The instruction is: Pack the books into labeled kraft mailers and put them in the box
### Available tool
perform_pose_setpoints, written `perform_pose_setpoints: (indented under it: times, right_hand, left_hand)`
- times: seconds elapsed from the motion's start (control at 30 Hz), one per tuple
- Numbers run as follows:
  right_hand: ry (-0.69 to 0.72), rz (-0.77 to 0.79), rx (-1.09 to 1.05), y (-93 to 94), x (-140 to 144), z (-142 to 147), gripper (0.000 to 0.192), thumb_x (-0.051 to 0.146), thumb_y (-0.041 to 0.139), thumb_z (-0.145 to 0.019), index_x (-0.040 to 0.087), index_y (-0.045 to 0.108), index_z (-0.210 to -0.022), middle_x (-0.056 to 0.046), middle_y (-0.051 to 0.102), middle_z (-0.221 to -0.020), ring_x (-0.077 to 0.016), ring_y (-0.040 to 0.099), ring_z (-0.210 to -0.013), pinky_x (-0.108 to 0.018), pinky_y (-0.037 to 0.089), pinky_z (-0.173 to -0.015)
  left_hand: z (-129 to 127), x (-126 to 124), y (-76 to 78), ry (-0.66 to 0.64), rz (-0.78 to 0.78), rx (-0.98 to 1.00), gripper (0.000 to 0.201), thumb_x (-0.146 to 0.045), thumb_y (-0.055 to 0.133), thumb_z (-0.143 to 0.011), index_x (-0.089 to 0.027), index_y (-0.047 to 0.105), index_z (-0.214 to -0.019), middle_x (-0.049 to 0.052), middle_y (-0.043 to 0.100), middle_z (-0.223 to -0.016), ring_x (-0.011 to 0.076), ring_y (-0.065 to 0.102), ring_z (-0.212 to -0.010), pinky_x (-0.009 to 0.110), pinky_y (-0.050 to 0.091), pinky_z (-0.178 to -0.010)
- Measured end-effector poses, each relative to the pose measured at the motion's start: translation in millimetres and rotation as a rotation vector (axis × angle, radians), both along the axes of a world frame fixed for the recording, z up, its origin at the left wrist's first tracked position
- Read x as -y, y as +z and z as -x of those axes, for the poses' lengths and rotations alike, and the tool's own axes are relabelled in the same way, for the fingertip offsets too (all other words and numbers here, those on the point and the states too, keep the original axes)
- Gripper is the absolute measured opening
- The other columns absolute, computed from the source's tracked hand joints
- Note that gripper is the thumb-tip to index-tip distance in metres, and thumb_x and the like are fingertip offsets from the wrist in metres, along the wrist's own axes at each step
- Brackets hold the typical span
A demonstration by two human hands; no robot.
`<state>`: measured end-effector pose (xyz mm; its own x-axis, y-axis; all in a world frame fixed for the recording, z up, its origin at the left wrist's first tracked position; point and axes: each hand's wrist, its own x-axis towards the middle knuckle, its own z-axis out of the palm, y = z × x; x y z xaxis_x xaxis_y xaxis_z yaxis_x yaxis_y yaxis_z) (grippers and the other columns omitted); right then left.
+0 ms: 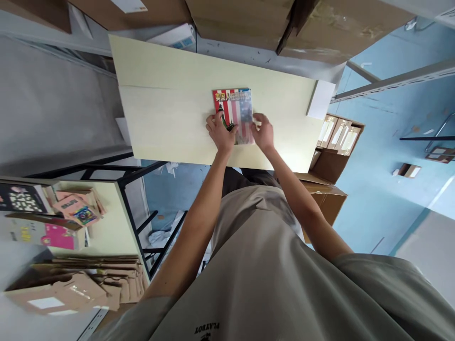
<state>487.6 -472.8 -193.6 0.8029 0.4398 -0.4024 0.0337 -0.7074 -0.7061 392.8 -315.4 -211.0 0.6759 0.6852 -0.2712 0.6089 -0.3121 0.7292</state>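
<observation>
A book (234, 104) with red and white stripes, a blue starred area and Chinese lettering lies flat on the cream tabletop (170, 109). The right part of its cover looks hazy, perhaps under a clear film or glare. My left hand (221, 132) rests over the lower left of the cover, thumb and fingers spread apart. At the book's right edge is my right hand (263, 132), its fingers bent and the thumb against the edge. What those fingertips pinch, if anything, is too small to make out.
Cardboard boxes (241, 21) line the far side of the table. A small white box (320, 99) sits at its right end. To the lower left, another table holds books (78, 208) and folded cardboard (78, 289). An open carton (336, 142) with packets stands at right.
</observation>
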Motion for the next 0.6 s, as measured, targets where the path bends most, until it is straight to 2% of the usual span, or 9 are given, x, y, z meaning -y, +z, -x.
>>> perform_pose_setpoints:
  times: [0.13, 0.2, 0.27, 0.37, 0.4, 0.47, 0.53, 0.6]
  right_hand:
    - [-0.105, 0.04, -0.062, -28.4, 1, -33, 0.035, 0.046, 0.067, -0.116, 0.022, 0.069, -0.141, -0.016, 0.082, -0.135, -0.0311, 0.081, -0.126, -0.056, 0.067, -0.118]
    - [-0.11, 0.068, -0.099, -38.5, -10, -43, 0.028, 0.048, 0.073, -0.113, 0.022, 0.071, -0.124, -0.013, 0.083, -0.12, -0.0316, 0.081, -0.121, -0.057, 0.067, -0.116]
    - [-0.097, 0.099, -0.1, -42.4, -23, -49, 0.029, 0.052, 0.074, -0.112, 0.024, 0.07, -0.106, -0.011, 0.081, -0.106, -0.0329, 0.079, -0.118, -0.058, 0.067, -0.114]
    - [-0.075, 0.149, -0.079, -36.6, -35, -52, 0.034, 0.053, 0.071, -0.113, 0.026, 0.064, -0.093, -0.007, 0.075, -0.093, -0.0313, 0.078, -0.11, -0.054, 0.067, -0.11]
    - [-0.068, 0.159, -0.064, -32.6, -36, -52, 0.035, 0.053, 0.07, -0.114, 0.027, 0.063, -0.092, -0.006, 0.074, -0.092, -0.0301, 0.078, -0.108, -0.053, 0.067, -0.108]
    - [-0.052, 0.166, -0.024, -23.5, -38, -50, 0.036, 0.054, 0.065, -0.116, 0.026, 0.061, -0.093, -0.005, 0.073, -0.093, -0.0279, 0.077, -0.104, -0.05, 0.067, -0.105]
    - [-0.028, 0.16, 0.003, -14.9, -41, -48, 0.038, 0.057, 0.057, -0.118, 0.026, 0.062, -0.096, -0.004, 0.071, -0.095, -0.0263, 0.077, -0.102, -0.048, 0.067, -0.101]
    - [-0.01, 0.144, 0.014, -7.4, -44, -45, 0.041, 0.059, 0.051, -0.12, 0.026, 0.064, -0.1, -0.004, 0.069, -0.094, -0.0259, 0.078, -0.1, -0.046, 0.067, -0.096]
  left_hand:
    - [0, -5, -4.7, 0.019, 0.02, 0.003, 0.07, -0.058, 0.095, -0.096, -0.029, 0.067, -0.153, 0.022, 0.056, -0.169, 0.0543, 0.038, -0.171, 0.076, 0.036, -0.141]
    - [-1, -6, -5.6, 0.036, 0.046, 0.002, 0.069, -0.061, 0.095, -0.095, -0.028, 0.068, -0.149, 0.023, 0.056, -0.169, 0.0541, 0.037, -0.172, 0.075, 0.034, -0.143]
    - [-2, -4, -4.6, 0.038, 0.078, 0.016, 0.061, -0.062, 0.094, -0.096, -0.028, 0.071, -0.141, 0.023, 0.057, -0.168, 0.0527, 0.038, -0.172, 0.074, 0.033, -0.144]
    - [3, 0, 1.9, 0.007, 0.088, 0.037, 0.037, -0.062, 0.084, -0.106, -0.028, 0.076, -0.12, 0.021, 0.059, -0.168, 0.0475, 0.043, -0.172, 0.07, 0.033, -0.145]
    - [6, 3, 5.6, -0.011, 0.082, 0.039, 0.035, -0.062, 0.078, -0.111, -0.027, 0.076, -0.114, 0.021, 0.059, -0.171, 0.0456, 0.043, -0.173, 0.068, 0.033, -0.145]
    - [14, 11, 14.5, -0.065, 0.072, 0.041, 0.045, -0.065, 0.066, -0.119, -0.022, 0.077, -0.109, 0.021, 0.051, -0.181, 0.0432, 0.033, -0.181, 0.066, 0.033, -0.143]
    - [24, 24, 23.5, -0.125, 0.069, 0.04, 0.057, -0.073, 0.065, -0.118, -0.018, 0.078, -0.118, 0.023, 0.038, -0.193, 0.0452, 0.015, -0.188, 0.067, 0.032, -0.142]
    - [34, 40, 28.8, -0.168, 0.056, 0.032, 0.072, -0.081, 0.078, -0.106, -0.017, 0.074, -0.139, 0.024, 0.027, -0.198, 0.0487, 0.007, -0.189, 0.071, 0.027, -0.146]
